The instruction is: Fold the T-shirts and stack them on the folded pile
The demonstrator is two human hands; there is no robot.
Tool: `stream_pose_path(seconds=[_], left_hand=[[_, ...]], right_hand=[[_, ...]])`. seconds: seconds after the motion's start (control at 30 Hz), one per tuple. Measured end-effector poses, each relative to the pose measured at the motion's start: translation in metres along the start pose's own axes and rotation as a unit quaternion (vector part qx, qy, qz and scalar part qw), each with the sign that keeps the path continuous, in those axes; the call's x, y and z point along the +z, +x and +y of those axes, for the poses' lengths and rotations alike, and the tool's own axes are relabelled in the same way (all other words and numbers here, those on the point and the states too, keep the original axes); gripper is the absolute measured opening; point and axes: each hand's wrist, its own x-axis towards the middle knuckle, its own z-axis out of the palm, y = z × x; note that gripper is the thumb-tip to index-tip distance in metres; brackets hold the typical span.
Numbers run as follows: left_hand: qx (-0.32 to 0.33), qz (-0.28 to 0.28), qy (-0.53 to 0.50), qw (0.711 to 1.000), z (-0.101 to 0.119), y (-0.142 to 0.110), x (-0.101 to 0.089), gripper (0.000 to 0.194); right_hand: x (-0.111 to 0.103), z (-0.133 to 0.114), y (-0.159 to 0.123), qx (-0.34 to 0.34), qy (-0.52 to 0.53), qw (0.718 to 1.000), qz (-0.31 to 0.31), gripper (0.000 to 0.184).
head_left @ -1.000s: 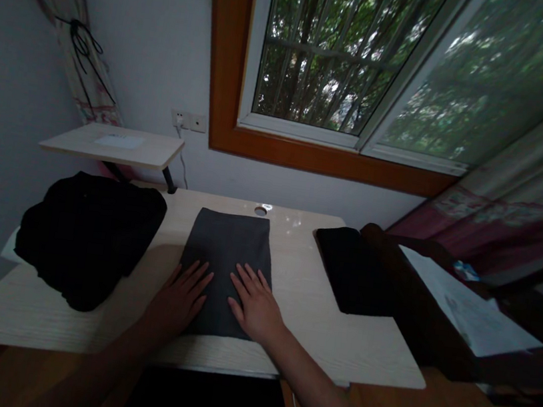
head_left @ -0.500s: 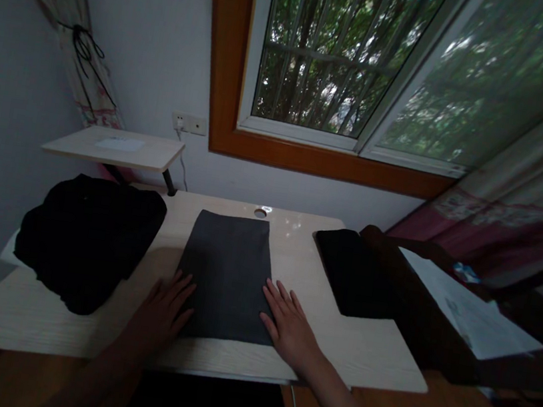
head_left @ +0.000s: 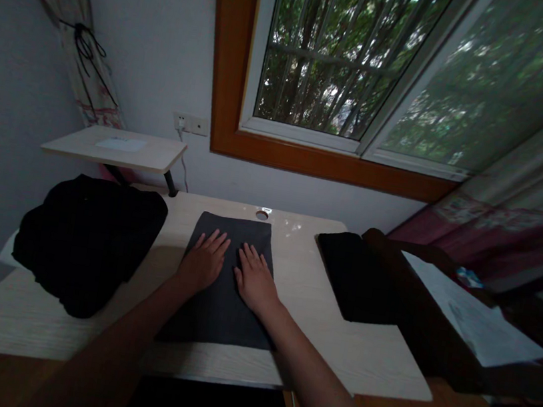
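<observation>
A dark grey folded cloth [head_left: 223, 314] lies flat in a neat rectangle on the pale wooden desk [head_left: 322, 345]. My left hand [head_left: 202, 262] rests palm down on its upper left part, fingers stretched out. On the upper right part of the same cloth lies my right hand [head_left: 255, 279], also flat with its fingers a little apart. Neither hand grips anything. Its lower edge runs close to the front of the desk. What kind of garment or fabric piece it is, I cannot tell.
A heaped black cloth [head_left: 89, 238] covers the desk's left side. On the right lies a flat, folded black piece [head_left: 359, 276]. A small raised shelf [head_left: 152, 154] stands at the back left. Beyond the right edge, papers [head_left: 473, 313] rest on dark furniture.
Both hands have moved from the side edges of the grey cloth up and inward onto its upper part. The cloth stays in place.
</observation>
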Motion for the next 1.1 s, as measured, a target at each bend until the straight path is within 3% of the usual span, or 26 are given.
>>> stream_pose_path(seconds=[0.17,0.3,0.43,0.63,0.8,0.97,1.1], left_hand=[[-0.062,0.007,0.019,0.998,-0.011,0.031,0.028,0.053],[-0.095,0.006,0.019,0.995,-0.021,0.031,0.038,0.054],[-0.122,0.002,0.015,0.992,-0.025,0.028,0.037,0.056],[-0.168,-0.023,0.01,0.985,-0.031,0.023,0.032,0.059],[-0.193,-0.01,-0.002,0.981,-0.043,0.013,0.032,0.057],[-0.189,-0.022,-0.02,0.982,-0.059,-0.007,0.03,0.056],[-0.166,-0.015,-0.011,0.986,-0.07,-0.038,0.027,0.053]], right_hand=[[0.022,0.0,0.051,0.027,-0.025,0.999,-0.018,0.057],[0.025,0.022,0.071,0.053,-0.044,0.997,-0.038,0.06],[0.02,0.045,0.078,0.058,-0.048,0.995,-0.062,0.059],[0.016,0.074,0.075,0.096,-0.04,0.992,-0.066,0.067],[0.014,0.09,0.068,0.104,-0.023,0.993,-0.05,0.067],[0.011,0.099,0.044,0.066,-0.001,0.998,-0.015,0.055],[0.009,0.101,0.014,0.025,0.016,1.0,0.004,0.05]])
